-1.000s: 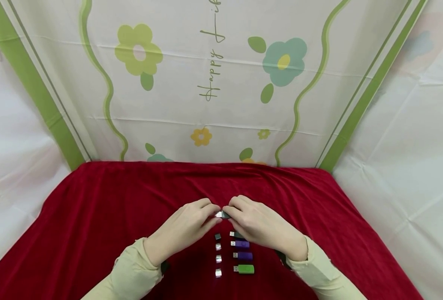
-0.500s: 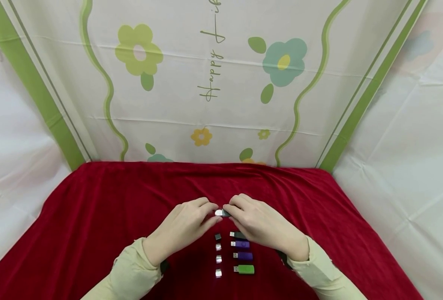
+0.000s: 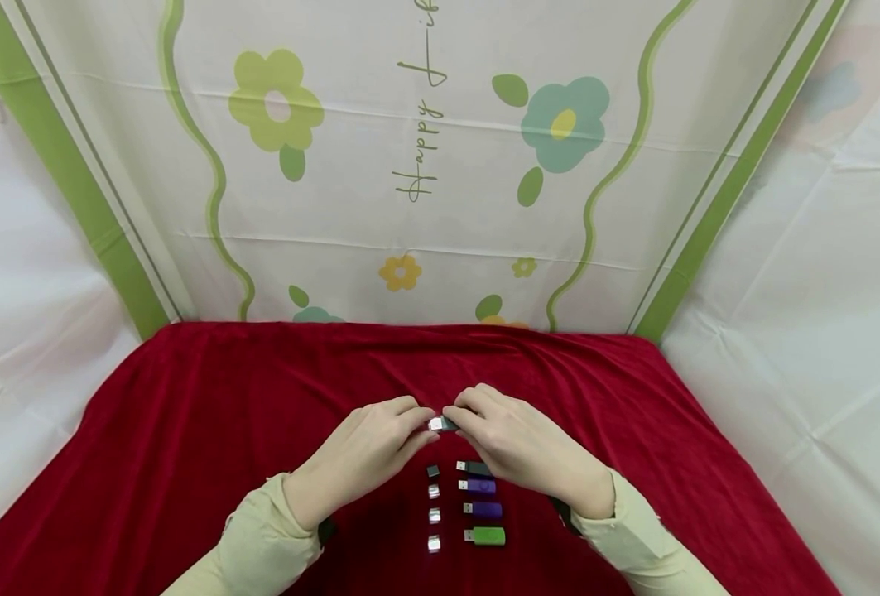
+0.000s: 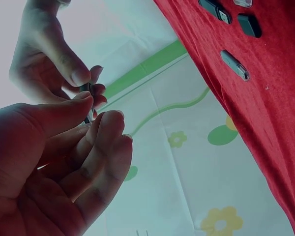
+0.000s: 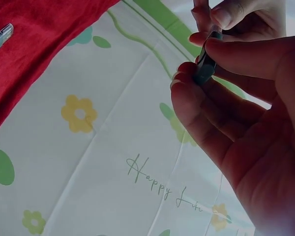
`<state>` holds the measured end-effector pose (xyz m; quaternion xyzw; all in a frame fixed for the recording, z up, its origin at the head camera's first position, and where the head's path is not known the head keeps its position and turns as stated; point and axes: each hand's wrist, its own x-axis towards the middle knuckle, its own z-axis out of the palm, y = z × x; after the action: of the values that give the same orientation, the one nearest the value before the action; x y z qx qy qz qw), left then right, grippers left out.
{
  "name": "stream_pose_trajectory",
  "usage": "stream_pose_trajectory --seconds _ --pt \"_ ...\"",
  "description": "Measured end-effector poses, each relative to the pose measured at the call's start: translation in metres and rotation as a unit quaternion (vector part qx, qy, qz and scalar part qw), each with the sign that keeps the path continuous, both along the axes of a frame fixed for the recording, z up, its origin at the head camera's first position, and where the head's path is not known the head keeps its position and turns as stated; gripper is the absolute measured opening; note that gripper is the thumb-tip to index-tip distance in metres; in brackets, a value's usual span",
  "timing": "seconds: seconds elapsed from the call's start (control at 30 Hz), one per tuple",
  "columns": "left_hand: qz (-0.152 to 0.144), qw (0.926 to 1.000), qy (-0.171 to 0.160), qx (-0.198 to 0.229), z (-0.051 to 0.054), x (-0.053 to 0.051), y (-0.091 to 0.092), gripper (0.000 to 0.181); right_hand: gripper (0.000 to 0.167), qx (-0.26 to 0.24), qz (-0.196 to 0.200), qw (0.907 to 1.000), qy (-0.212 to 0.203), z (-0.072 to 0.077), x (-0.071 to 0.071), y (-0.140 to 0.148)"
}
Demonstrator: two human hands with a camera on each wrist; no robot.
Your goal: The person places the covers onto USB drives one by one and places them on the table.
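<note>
USB stick (image 3: 443,423), dark body; silvery end, glinting

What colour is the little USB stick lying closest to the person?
That USB stick has a bright green body; the head view shows it best.

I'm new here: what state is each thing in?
Left hand: pinching the held stick
Right hand: pinching it too
Held stick: raised; cap unclear
Gray stick: on the cloth; cap unclear
Black stick: uncapped, lying flat
Purple sticks: both uncapped
Green stick: uncapped
Black cap: off, loose
Three shiny caps: off, loose
Red cloth: spread, creased
</note>
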<state>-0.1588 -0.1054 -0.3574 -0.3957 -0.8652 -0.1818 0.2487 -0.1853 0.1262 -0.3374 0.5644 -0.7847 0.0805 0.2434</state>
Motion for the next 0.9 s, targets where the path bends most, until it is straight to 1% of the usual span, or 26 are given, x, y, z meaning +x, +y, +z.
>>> stream_pose_trajectory --seconds 0.37,0.6,0.77,0.9 --pt "-0.001 1.0000 0.004 -0.005 0.0031 0.0014 0.0003 0.018 0.028 -0.002 0.001 1.0000 0.002 -0.0010 -0.0005 -0.0011" --pt "-0.007 0.9999 0.008 -0.006 0.0019 0.0018 0.0007 0.018 0.030 0.003 0.001 1.0000 0.002 -0.0018 0.0004 -0.0016" --pt "-0.011 0.9999 0.013 -0.003 0.0017 0.0021 0.0009 0.018 0.033 0.006 -0.001 0.9999 0.009 -0.0020 0.0006 -0.0019" --pt "-0.014 0.9998 0.016 -0.003 0.0025 0.0025 0.0012 0.019 0.037 0.006 0.003 0.9997 0.023 -0.0025 0.0003 -0.0022"
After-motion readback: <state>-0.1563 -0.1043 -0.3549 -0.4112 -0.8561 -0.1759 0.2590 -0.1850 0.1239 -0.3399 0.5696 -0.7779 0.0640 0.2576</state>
